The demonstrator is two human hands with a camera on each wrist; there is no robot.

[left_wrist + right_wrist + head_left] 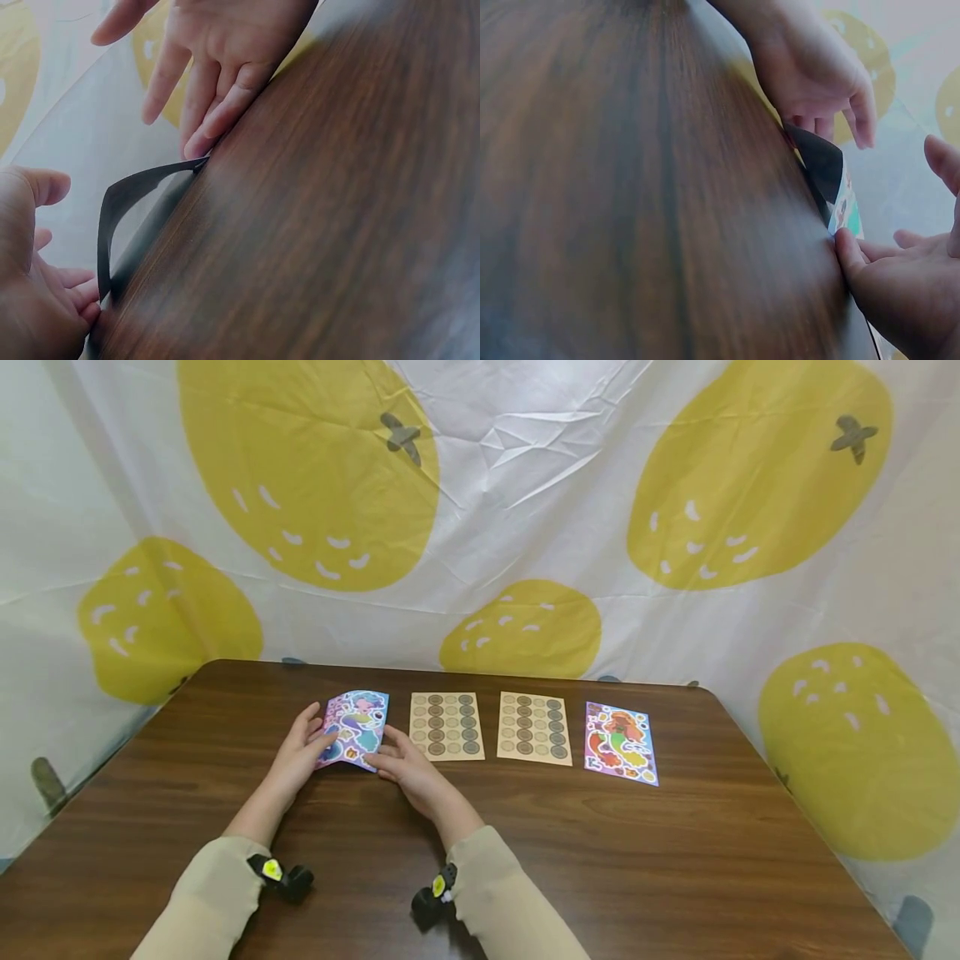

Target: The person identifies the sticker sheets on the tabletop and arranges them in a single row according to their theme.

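A colourful mermaid sticker sheet [358, 720] lies at the left of the row on the table, bowed upward between the two hands. My left hand [298, 753] is at its left edge, fingertips low against the sheet. At the right edge my right hand [414, 775] touches it with extended fingers. Both wrist views show the thumbs lifted away from the paper. From low down, the bent sheet [109, 217] looks dark and arched in the left wrist view. Part of the printed face of the sheet [846, 206] shows in the right wrist view.
Two beige sheets of round stickers, a nearer one [447, 727] and a farther one [535, 729], lie to the right. Beyond them is another mermaid sticker sheet [621, 743]. A curtain with yellow fruit [517, 631] hangs behind the brown wooden table [675, 877].
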